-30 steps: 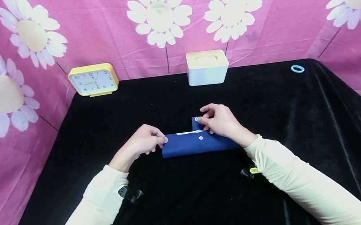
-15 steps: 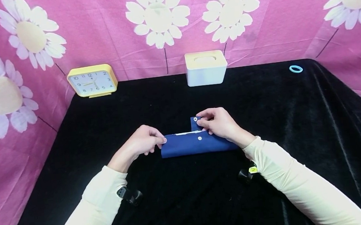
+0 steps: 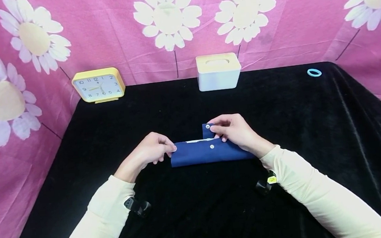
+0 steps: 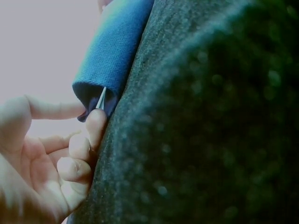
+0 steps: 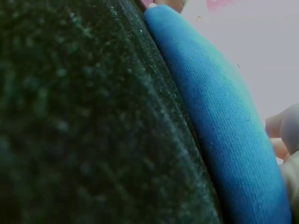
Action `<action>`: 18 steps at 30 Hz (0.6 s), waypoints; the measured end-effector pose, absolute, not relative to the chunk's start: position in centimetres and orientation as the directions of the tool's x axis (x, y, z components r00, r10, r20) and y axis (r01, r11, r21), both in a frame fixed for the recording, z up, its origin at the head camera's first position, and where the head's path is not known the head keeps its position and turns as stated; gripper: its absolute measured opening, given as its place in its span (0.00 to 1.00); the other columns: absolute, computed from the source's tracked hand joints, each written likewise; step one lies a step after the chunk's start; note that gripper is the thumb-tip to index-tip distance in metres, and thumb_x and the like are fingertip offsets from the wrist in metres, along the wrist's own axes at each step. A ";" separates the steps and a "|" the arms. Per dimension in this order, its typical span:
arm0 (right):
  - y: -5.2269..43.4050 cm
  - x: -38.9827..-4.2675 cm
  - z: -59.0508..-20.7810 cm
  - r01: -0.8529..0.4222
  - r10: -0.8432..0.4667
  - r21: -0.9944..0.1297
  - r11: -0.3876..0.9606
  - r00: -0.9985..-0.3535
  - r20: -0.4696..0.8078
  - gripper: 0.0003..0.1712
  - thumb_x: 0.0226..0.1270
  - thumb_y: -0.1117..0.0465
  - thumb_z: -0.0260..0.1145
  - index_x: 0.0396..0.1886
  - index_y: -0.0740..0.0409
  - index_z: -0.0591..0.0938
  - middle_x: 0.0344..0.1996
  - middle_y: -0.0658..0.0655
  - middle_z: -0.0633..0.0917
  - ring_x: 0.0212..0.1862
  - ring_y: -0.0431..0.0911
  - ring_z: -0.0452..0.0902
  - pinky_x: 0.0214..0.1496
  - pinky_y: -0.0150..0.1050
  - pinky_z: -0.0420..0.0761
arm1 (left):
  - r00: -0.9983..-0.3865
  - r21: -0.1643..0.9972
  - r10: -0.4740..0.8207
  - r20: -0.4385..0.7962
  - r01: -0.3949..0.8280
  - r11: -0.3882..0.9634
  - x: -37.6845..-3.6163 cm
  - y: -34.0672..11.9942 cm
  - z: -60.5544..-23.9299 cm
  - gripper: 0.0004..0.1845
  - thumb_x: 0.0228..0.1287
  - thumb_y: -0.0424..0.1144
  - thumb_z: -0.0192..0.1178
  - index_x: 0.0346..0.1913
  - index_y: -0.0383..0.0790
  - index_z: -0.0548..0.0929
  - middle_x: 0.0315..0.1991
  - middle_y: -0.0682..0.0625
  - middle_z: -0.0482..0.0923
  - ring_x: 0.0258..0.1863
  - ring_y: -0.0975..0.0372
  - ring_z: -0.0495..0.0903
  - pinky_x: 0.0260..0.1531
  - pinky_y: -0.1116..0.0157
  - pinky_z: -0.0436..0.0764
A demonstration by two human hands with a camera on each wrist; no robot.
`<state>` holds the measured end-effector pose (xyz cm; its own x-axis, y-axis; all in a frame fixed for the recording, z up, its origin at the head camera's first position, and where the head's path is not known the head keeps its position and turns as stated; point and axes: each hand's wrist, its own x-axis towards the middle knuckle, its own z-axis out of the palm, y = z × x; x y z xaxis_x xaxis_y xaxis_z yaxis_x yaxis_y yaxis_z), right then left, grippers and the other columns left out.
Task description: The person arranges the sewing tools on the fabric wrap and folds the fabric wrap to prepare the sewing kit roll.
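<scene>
- Pouch [image 3: 207,153], dark blue cloth, lies flat near the middle of the black cloth [image 3: 278,99], long side running left to right, between the two hands.
- Its flap [image 3: 207,130] stands up from the far edge, with one snap [image 3: 207,126] on it and a second snap [image 3: 211,146] on the pouch front just below.
- Right hand [image 3: 234,132] pinches the flap beside the upper snap, fingers curled round it; the heel of the hand lies over the pouch's right end.
- Left hand [image 3: 150,151] holds the pouch's left end, thumb and fingertips closed on it.
- Left wrist view adds what the head view cannot show: the left end of the pouch [image 4: 114,51] is open, a thin white edge [image 4: 101,98] sticks out of it, and a curled finger [image 4: 96,126] presses just under that opening with the thumb on the other side.
- Right wrist view shows only the pouch [image 5: 219,121] as a rounded blue ridge against the cloth [image 5: 84,121], with blurred fingertips [image 5: 282,126] at the frame's right edge; the grip itself cannot be told from there.
- Only the head view shows the surroundings: a yellow clock [image 3: 98,85] at the far left corner, a white box [image 3: 219,71] at the middle of the far edge, and a blue ring [image 3: 314,72] near the far right corner.
- Pink flowered fabric [image 3: 117,34] hangs behind and to both sides.
</scene>
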<state>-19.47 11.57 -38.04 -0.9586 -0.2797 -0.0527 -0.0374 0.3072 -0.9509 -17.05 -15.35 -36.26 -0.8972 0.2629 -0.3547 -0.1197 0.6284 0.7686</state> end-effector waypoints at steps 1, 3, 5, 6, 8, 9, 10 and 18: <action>11.7 -19.4 -38.1 -0.036 -0.288 -0.957 0.287 -0.956 -0.051 0.14 0.63 0.63 0.65 0.47 0.61 0.83 0.26 0.56 0.83 0.25 0.41 0.78 0.24 0.30 0.77 | -0.896 0.768 0.264 -0.356 -0.120 0.629 -17.1 -15.4 -36.3 0.06 0.59 0.37 0.62 0.34 0.39 0.86 0.24 0.49 0.79 0.14 0.63 0.69 0.12 0.70 0.66; 11.8 -19.4 -38.1 -0.032 -0.309 -0.971 0.236 -0.950 -0.044 0.15 0.62 0.63 0.66 0.48 0.63 0.82 0.25 0.55 0.83 0.25 0.40 0.78 0.24 0.30 0.77 | -0.896 0.768 0.266 -0.356 -0.118 0.630 -17.1 -15.4 -36.2 0.06 0.59 0.37 0.62 0.34 0.39 0.86 0.25 0.48 0.79 0.14 0.63 0.69 0.12 0.70 0.66; 12.0 -19.3 -38.2 -0.028 -0.328 -0.982 0.187 -0.944 -0.035 0.15 0.61 0.64 0.67 0.48 0.65 0.82 0.24 0.54 0.83 0.26 0.40 0.78 0.24 0.29 0.76 | -0.895 0.767 0.267 -0.357 -0.118 0.630 -17.1 -15.3 -36.2 0.06 0.59 0.36 0.61 0.34 0.39 0.86 0.25 0.48 0.79 0.14 0.63 0.69 0.12 0.70 0.66; 12.1 -19.3 -38.2 -0.027 -0.336 -0.986 0.164 -0.941 -0.030 0.16 0.61 0.64 0.67 0.47 0.66 0.82 0.24 0.53 0.83 0.26 0.40 0.77 0.24 0.29 0.76 | -0.895 0.768 0.267 -0.358 -0.119 0.630 -17.1 -15.3 -36.1 0.06 0.59 0.36 0.61 0.34 0.39 0.86 0.25 0.48 0.79 0.13 0.63 0.69 0.12 0.70 0.66; 12.3 -19.3 -38.2 -0.023 -0.354 -0.992 0.127 -0.935 -0.024 0.16 0.60 0.64 0.68 0.47 0.66 0.82 0.22 0.53 0.82 0.26 0.40 0.76 0.24 0.30 0.76 | -0.894 0.769 0.268 -0.359 -0.120 0.628 -17.1 -15.2 -36.1 0.06 0.60 0.36 0.61 0.35 0.38 0.86 0.25 0.48 0.79 0.13 0.63 0.69 0.12 0.70 0.66; 12.4 -19.3 -38.2 -0.020 -0.363 -0.993 0.118 -0.932 -0.024 0.16 0.60 0.64 0.68 0.47 0.66 0.82 0.22 0.53 0.82 0.26 0.41 0.76 0.25 0.30 0.76 | -0.894 0.769 0.267 -0.359 -0.121 0.628 -17.1 -15.2 -36.0 0.06 0.60 0.36 0.61 0.35 0.38 0.86 0.25 0.48 0.79 0.13 0.63 0.69 0.12 0.70 0.66; 12.5 -19.3 -38.3 -0.018 -0.372 -0.994 0.106 -0.928 -0.023 0.16 0.59 0.64 0.68 0.47 0.66 0.83 0.23 0.53 0.82 0.26 0.41 0.76 0.25 0.30 0.76 | -0.894 0.768 0.265 -0.361 -0.124 0.628 -17.1 -15.2 -36.0 0.06 0.60 0.36 0.61 0.35 0.38 0.86 0.25 0.48 0.79 0.13 0.63 0.69 0.12 0.70 0.65; 13.2 -19.5 -38.3 -0.049 -0.482 -0.998 0.040 -0.876 0.024 0.13 0.59 0.65 0.68 0.43 0.67 0.84 0.28 0.55 0.82 0.26 0.42 0.75 0.28 0.31 0.76 | -0.892 0.770 0.257 -0.371 -0.141 0.623 -17.1 -15.1 -36.0 0.06 0.60 0.37 0.61 0.36 0.38 0.86 0.25 0.48 0.79 0.13 0.63 0.69 0.12 0.70 0.65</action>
<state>-19.51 13.21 -38.28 -0.8759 -0.4818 0.0240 -0.0494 0.0401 -0.9980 -17.08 -15.12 -35.99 -0.8924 0.2567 -0.3710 -0.1410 0.6225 0.7698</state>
